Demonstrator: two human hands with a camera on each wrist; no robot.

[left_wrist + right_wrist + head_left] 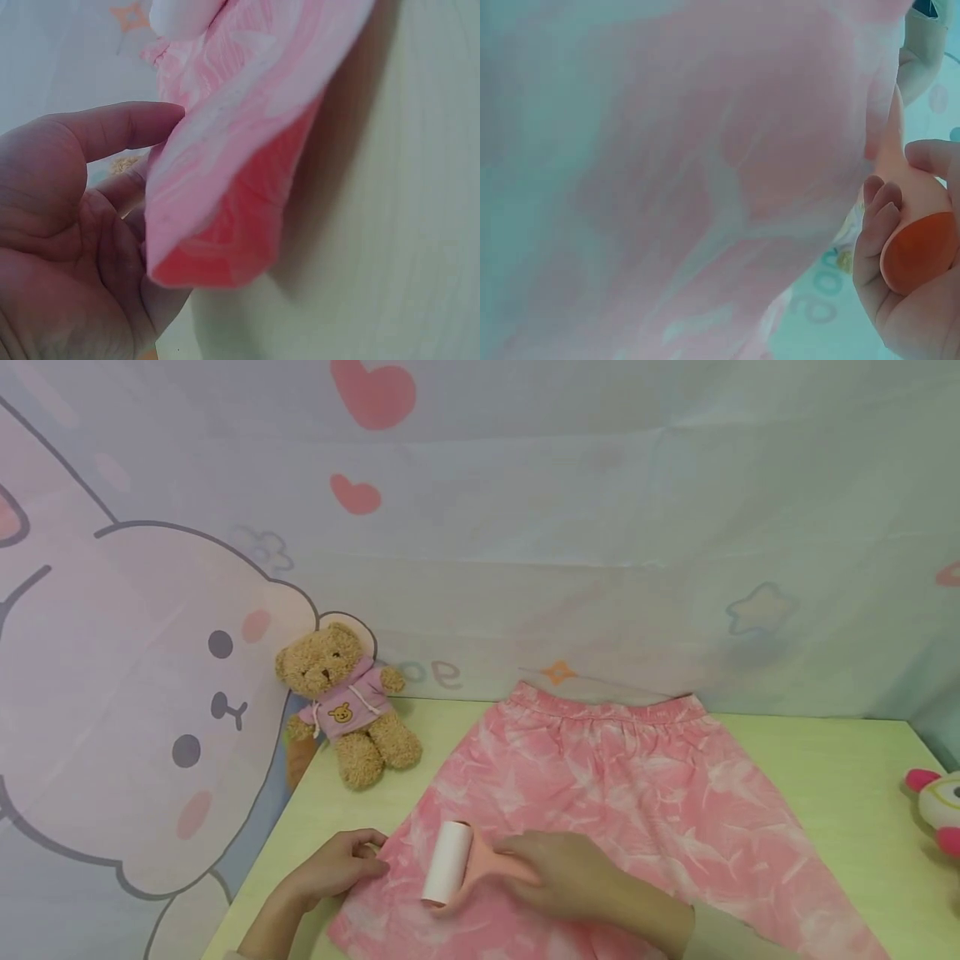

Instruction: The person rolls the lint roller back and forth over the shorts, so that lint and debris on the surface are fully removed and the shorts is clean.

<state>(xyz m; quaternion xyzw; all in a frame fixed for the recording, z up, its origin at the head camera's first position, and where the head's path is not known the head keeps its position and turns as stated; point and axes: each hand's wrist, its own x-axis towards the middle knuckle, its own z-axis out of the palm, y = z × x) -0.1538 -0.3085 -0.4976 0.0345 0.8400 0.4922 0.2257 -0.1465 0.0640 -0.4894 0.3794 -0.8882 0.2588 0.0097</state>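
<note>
A pink skirt with white streaks lies spread on the table, its gathered waistband towards the wall. My right hand grips the peach handle of a lint roller, whose white cylinder is on the left part of the skirt. In the right wrist view, fingers curl round the handle's rounded orange end. At the skirt's left edge, my left hand pinches the fabric. The left wrist view shows the thumb on top of the skirt, the other fingers partly hidden behind it, and the hem raised into an open fold.
A brown teddy bear in a pink hoodie sits at the back left of the pale table. Part of a white and pink plush toy shows at the right edge. Behind the table hangs a printed cloth.
</note>
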